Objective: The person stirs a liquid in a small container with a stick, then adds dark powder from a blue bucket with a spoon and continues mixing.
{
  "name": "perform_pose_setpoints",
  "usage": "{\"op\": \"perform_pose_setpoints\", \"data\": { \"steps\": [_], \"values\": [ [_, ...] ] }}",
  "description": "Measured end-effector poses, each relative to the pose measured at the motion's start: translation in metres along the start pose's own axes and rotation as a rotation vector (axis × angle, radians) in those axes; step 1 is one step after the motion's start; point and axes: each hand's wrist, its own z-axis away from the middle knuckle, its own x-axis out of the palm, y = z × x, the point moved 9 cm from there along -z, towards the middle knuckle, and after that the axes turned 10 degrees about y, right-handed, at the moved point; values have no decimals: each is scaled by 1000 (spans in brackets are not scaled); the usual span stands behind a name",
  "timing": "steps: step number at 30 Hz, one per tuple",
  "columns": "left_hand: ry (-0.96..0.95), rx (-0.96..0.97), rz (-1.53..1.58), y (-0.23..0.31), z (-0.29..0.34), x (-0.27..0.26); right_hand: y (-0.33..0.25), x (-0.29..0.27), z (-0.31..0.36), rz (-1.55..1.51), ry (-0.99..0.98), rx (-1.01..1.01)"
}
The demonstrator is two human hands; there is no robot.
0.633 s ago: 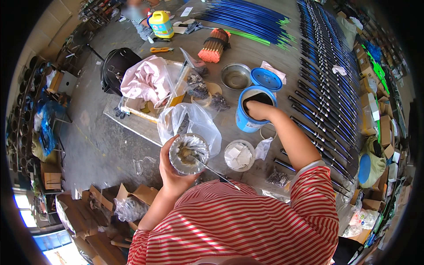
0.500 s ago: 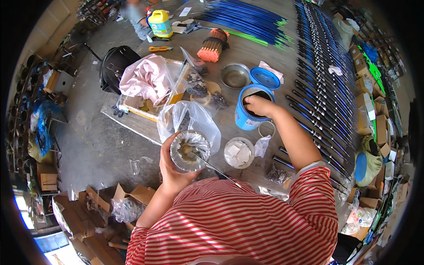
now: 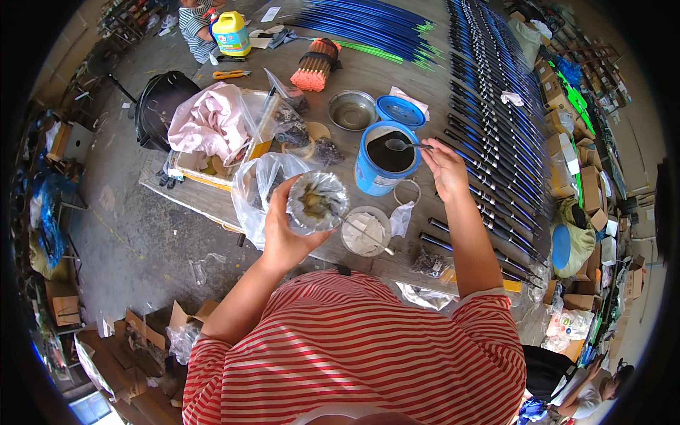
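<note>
My left hand (image 3: 285,223) is wrapped round a foil-lined cup (image 3: 338,190) with a brownish residue inside. A thin rod (image 3: 368,235) slants out from the cup toward the lower right. My right hand (image 3: 446,168) pinches the handle of a metal spoon (image 3: 399,144). The spoon's bowl is over the mouth of a blue bucket (image 3: 374,178), which holds a dark, powder-like material. Whether the spoon carries any of it I cannot tell. Just below the bucket is a round tub (image 3: 366,234) with white pieces in it.
A blue lid (image 3: 401,111) and a metal bowl (image 3: 353,113) sit behind the bucket. A clear plastic bag (image 3: 248,198) lies left of the cup. Rows of dark rods (image 3: 489,142) cover the table's right side. Another person (image 3: 198,30) is at the far left.
My right hand has come up out of the bucket and now shows a spoon. My left hand has brought the cup slightly up and right, nearer the bucket.
</note>
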Motion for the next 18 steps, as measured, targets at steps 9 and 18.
{"op": "perform_pose_setpoints", "data": {
  "steps": [9, 18],
  "values": [
    [-90, 19, -79, -11, -16, 52, -60, 55, 80, -31, -249, -101],
    [-58, -9, -64, -10, -20, 57, -84, 131, 181, 868, -606, -980]
  ]
}}
